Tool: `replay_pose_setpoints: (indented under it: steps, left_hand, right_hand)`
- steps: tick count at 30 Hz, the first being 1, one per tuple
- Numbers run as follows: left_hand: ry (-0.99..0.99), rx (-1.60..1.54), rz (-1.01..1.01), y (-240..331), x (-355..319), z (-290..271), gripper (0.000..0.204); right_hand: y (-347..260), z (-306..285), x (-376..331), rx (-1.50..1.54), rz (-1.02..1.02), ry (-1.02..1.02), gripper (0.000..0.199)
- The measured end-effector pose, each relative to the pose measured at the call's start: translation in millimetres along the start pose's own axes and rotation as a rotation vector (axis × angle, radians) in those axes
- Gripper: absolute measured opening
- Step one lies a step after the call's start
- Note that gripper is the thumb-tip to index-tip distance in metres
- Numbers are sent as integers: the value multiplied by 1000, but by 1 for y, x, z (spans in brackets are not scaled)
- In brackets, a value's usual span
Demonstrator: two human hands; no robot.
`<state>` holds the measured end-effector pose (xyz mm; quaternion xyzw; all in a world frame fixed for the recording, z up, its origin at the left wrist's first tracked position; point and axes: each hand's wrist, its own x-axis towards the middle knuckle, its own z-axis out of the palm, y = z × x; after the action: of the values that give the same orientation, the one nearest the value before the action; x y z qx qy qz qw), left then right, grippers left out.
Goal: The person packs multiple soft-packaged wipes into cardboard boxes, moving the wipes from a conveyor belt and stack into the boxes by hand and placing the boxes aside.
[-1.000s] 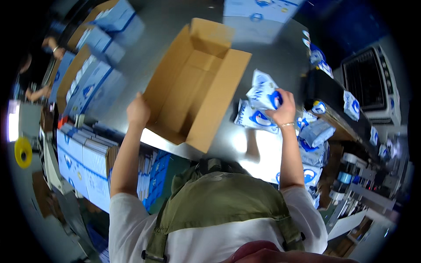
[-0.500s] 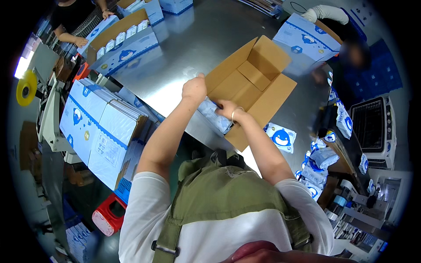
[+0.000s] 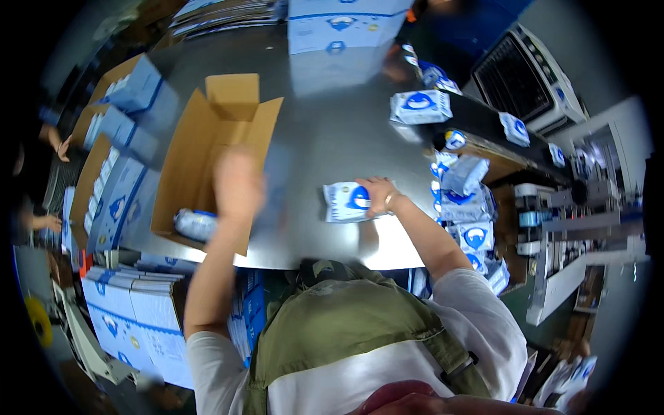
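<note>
An open brown cardboard box (image 3: 187,155) stands on the metal table to my left, its flaps up. At its near end lies a soft white-and-blue wipes pack (image 3: 196,225). My left hand (image 3: 239,185) is over the box's right side, too smeared by motion to show its fingers. Right of the box, my right hand (image 3: 377,196) grips the right end of another wipes pack (image 3: 346,202), which lies flat on the tabletop. The thumb is partly hidden.
Filled blue-and-white boxes (image 3: 117,207) line the table's left side, near another person's hands (image 3: 52,223). Flattened cartons (image 3: 131,311) stand below. A conveyor (image 3: 484,119) carries packs on the right, beside a heap of packs (image 3: 470,200). Another box (image 3: 346,31) stands at the far edge.
The view has turned right. My right hand has left the pack in the box and moved to one on the table. My left hand has come off the box's left edge.
</note>
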<state>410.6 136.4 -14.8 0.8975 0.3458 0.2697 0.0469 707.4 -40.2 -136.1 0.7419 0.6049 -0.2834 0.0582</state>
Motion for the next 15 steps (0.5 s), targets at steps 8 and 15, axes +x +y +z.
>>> replay_pose_setpoints:
  steps: [8,15]
  left_hand:
    - [-727,17,262,108,-70,132,99]
    - [-801,-25,167,116,-28,154,61]
  right_hand:
    - [38,29,23,992,-62,-343,72]
    - [322,-121,-23,-130,323,965,82]
